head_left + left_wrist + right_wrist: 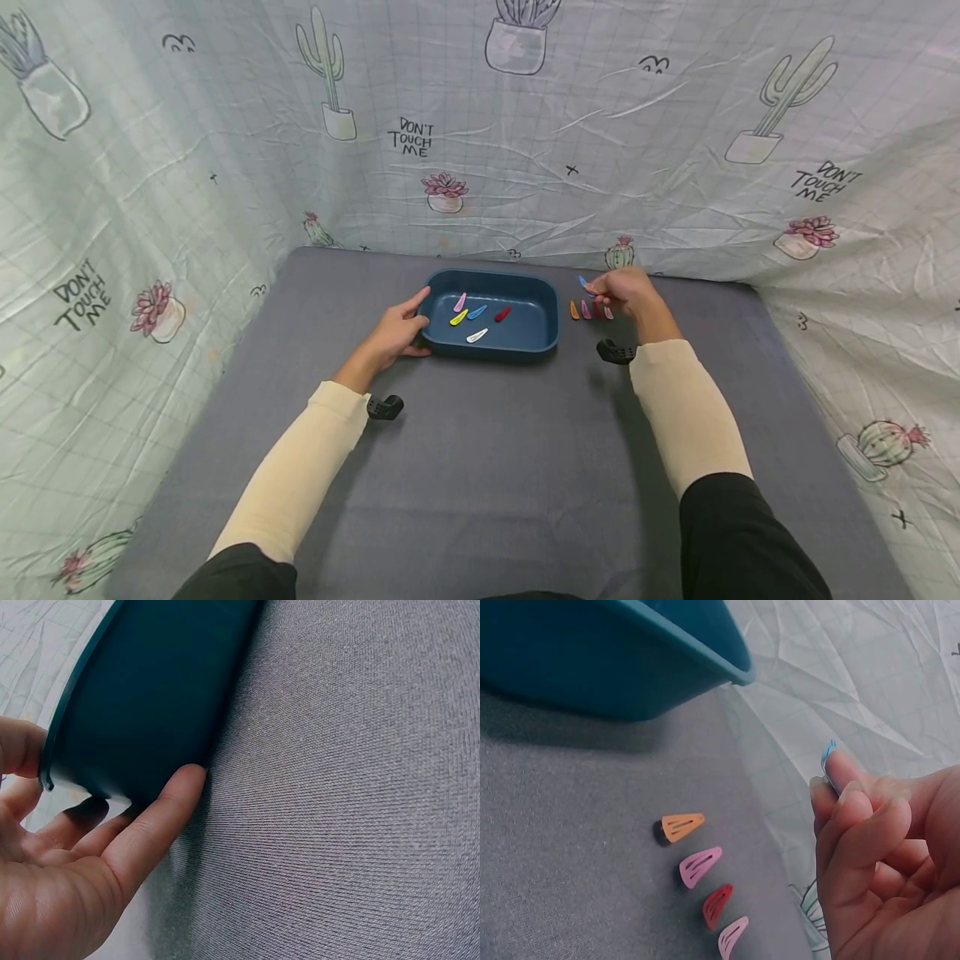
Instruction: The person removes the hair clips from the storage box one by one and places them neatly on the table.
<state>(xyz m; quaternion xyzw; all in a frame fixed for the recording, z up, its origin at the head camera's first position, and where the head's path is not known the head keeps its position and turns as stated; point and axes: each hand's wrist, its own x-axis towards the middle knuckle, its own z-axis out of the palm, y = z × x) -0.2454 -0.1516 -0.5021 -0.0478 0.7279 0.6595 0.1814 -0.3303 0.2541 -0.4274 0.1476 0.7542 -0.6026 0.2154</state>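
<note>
A dark blue plastic tray [491, 353] stands near the far side of the table. My left hand [393, 333] holds its left end, fingers at the rim and against the outer wall [142, 697]. My right hand [626, 292], raised right of the tray, pinches a blue snap hair clip [827, 756] between thumb and fingertips. Below that hand lie an orange clip [682, 826], a pink clip [700, 865], a red clip [718, 906] and a pale pink clip [733, 937] in a row. Inside the tray are pink [460, 302], yellow, blue, red [502, 314] and white clips [477, 335].
The grey table [495, 467] stretches toward me. A printed cloth curtain [480, 167] hangs behind and at both sides of it. Black wrist devices [386, 407] sit beside both of my forearms.
</note>
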